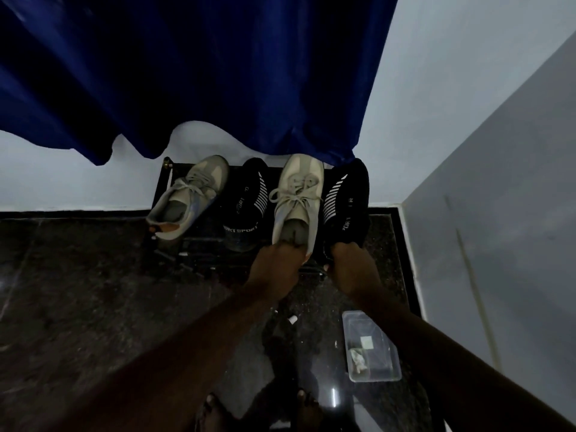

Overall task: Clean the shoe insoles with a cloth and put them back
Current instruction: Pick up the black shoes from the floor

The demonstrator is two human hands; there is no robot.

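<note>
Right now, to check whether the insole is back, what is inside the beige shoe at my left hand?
The left hand reaches into the heel opening of the beige shoe; a grey surface, lining or insole, shows ahead of it. The hand and the tongue hide the rest.

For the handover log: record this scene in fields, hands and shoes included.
rack: black, holds four shoes in a row
left hand: at beige sneaker heel, fingers inside, grip hidden
right hand: grips heel of rightmost black shoe
floor: clear box near right wall
</note>
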